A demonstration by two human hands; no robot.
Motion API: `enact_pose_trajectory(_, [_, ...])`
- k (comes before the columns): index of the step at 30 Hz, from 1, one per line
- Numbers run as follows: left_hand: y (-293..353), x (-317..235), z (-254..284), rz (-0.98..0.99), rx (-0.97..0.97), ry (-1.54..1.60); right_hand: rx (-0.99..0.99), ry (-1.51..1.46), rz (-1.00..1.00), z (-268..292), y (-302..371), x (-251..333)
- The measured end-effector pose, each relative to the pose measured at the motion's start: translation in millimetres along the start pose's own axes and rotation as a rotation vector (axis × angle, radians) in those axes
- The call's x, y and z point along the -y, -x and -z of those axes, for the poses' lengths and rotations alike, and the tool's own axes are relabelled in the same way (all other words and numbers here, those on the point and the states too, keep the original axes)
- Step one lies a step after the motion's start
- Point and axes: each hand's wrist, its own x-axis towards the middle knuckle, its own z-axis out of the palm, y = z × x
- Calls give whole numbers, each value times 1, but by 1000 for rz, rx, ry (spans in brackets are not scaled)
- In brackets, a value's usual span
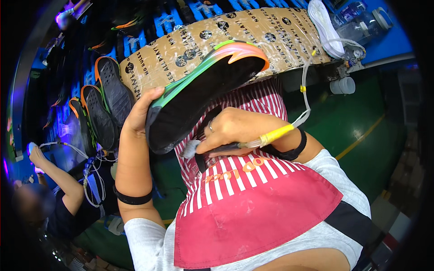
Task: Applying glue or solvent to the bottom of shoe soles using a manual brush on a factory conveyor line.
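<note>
My left hand (141,110) grips the heel end of a shoe sole (203,92), with the thumb on its green side wall. The sole is tilted, its black inner face toward me, and its rim runs from green to orange at the toe. Below it, my right hand (235,131) is closed round a brush (226,147). The brush's pale bristles (191,149) point left, a little below the sole and apart from it. A clear tube (305,92) with yellow tape joins the brush's handle end.
Cardboard (167,58) with printed marks covers the bench edge ahead. Several more soles (114,86) stand at the left beside blue rollers (167,20). A white cord bundle (326,29) and plastic bottles (352,31) lie far right. Another person's arm (58,178) reaches in at left.
</note>
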Motion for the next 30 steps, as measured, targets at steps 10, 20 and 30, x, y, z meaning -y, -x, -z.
enact_pose_trajectory(10, [-3, -9, -1, 226, -120, -218, 32, 158, -53, -8, 4, -3])
enact_pose_trajectory(20, [9, -19, 7, 314, -211, -321, -6, 266, -60, -12, 9, -1])
enact_pose_trajectory(30, [19, -13, 22, 232, -282, -153, -157, 207, -18, -17, 11, -9])
